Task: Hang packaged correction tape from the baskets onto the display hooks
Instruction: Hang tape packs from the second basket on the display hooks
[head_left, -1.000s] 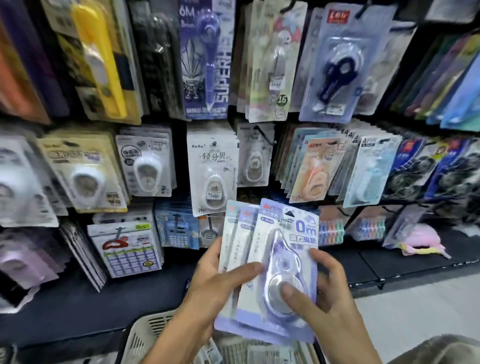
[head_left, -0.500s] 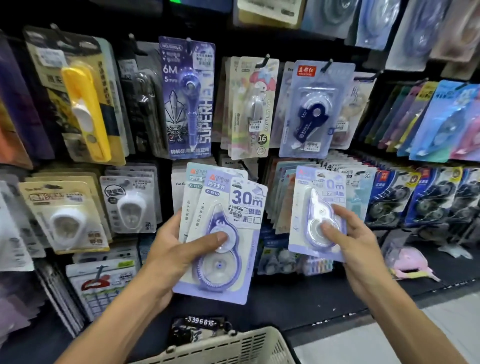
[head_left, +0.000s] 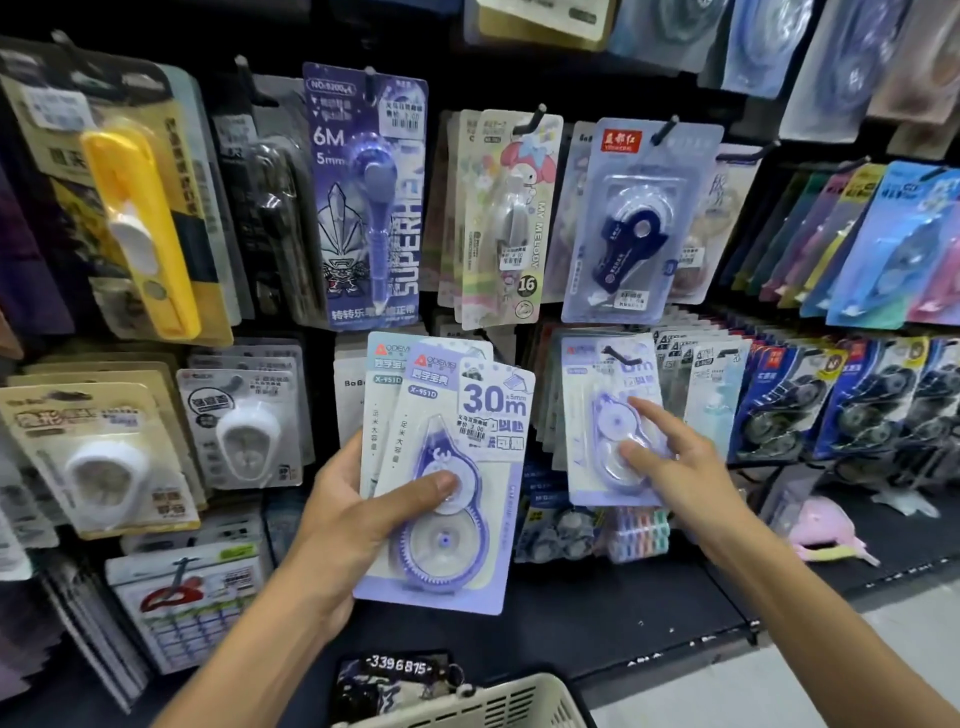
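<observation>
Left hand (head_left: 343, 525) grips spare packs (head_left: 447, 483); right hand (head_left: 675, 467), fingers extended, presses one pack (head_left: 608, 415) on the hook (head_left: 618, 356) right of them: push squarely until the card seats fully.

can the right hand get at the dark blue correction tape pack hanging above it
Probably yes. The right hand touches a lilac pack on its hook, and the dark blue pack hangs straight above at the front of its hook, with nothing across the way.

Dark display rack (head_left: 597, 613) with hooks (head_left: 621, 356) carrying packaged correction tapes (head_left: 631, 223).
</observation>
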